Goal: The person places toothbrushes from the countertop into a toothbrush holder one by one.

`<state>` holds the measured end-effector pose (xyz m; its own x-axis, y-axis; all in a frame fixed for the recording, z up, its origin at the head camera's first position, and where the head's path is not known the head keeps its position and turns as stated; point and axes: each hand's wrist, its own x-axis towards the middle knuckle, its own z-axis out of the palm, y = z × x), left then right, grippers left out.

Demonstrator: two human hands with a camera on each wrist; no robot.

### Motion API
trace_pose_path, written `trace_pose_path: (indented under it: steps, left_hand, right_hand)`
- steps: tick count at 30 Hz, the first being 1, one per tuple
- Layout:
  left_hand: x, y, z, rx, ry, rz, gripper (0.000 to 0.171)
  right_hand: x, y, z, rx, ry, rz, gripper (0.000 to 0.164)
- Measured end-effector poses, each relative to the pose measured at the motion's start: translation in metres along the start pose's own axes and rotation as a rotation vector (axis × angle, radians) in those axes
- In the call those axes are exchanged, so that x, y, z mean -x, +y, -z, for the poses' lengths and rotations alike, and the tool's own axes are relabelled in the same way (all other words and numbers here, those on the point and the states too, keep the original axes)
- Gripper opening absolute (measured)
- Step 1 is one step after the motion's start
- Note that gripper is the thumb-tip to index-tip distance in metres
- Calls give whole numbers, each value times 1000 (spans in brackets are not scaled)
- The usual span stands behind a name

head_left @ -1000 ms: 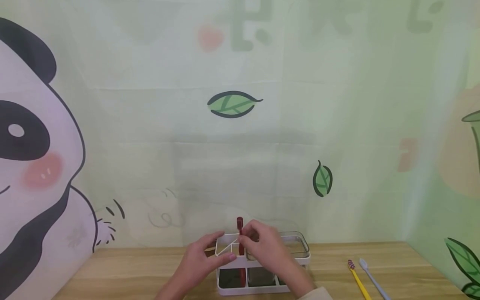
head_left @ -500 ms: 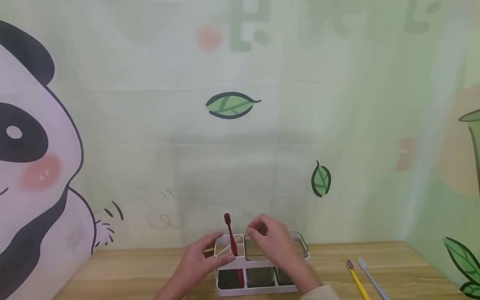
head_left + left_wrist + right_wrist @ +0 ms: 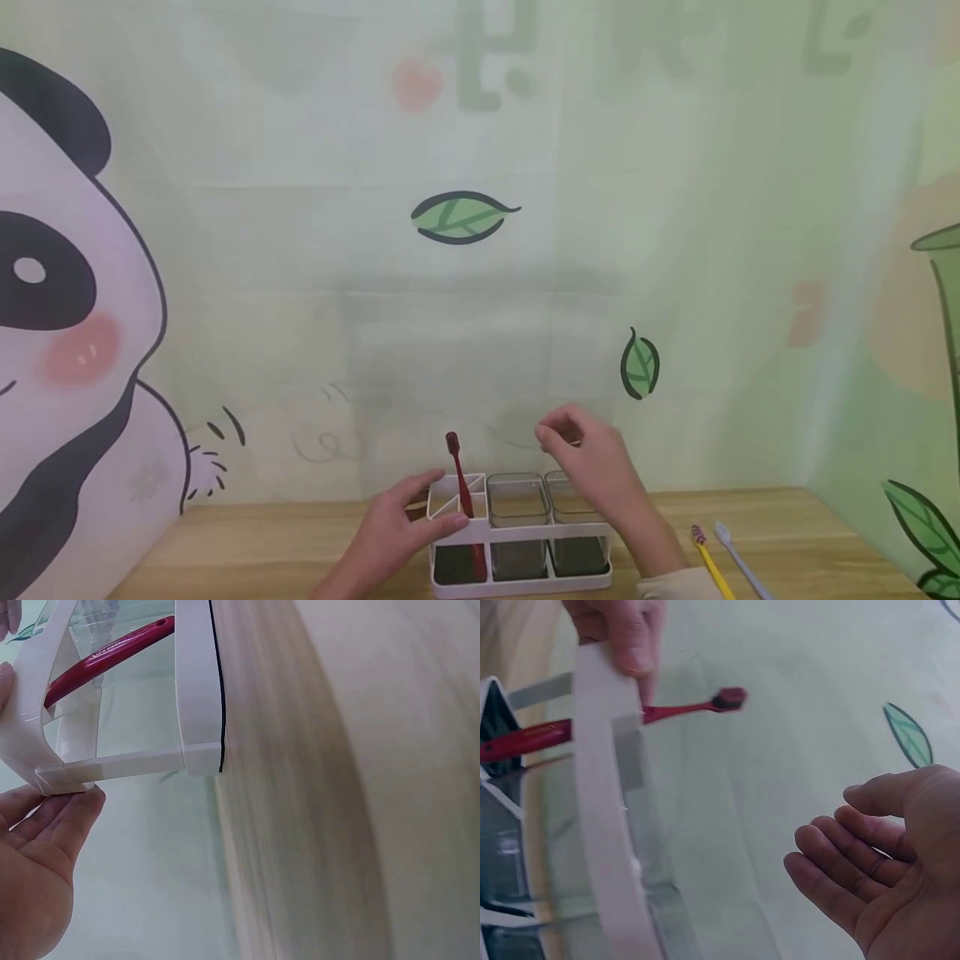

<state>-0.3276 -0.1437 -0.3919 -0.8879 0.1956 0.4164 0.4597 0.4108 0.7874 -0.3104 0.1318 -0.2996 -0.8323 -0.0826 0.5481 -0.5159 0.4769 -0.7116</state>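
Observation:
A white toothbrush holder (image 3: 536, 531) stands on the wooden table in the head view. My left hand (image 3: 397, 517) grips its left end, thumb along the front of the upper frame and fingers behind. A dark red toothbrush (image 3: 461, 479) leans to the left in the holder's divided left compartment, head up. Its handle (image 3: 112, 656) slants down to the base in the left wrist view. My right hand (image 3: 596, 462) hovers above the holder's right end, fingers loosely bent and holding nothing. The right wrist view shows this right hand (image 3: 885, 862) apart from the toothbrush.
Two clear cups, one in the middle (image 3: 517, 504) and one at the right (image 3: 566, 500), sit in the holder. A yellow toothbrush (image 3: 712, 562) and a pale blue toothbrush (image 3: 738, 557) lie on the table (image 3: 255, 550) to the right. A printed cloth (image 3: 300, 250) hangs behind.
My right hand has let go of the red toothbrush and moved right and up, away from it. The toothbrush has tipped left. My left hand keeps its grip on the holder.

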Motion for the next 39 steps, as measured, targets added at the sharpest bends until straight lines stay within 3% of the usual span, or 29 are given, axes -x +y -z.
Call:
trace_pose_path:
  steps: [22,39]
  left_hand:
    - [0,-4,2,3,2,-29,71]
    - [2,-2,2,9,2,-29,72]
  right_hand:
    - [3,16,39,96,-3,-32,13]
    - [6,18,42,129,-11,-40,14]
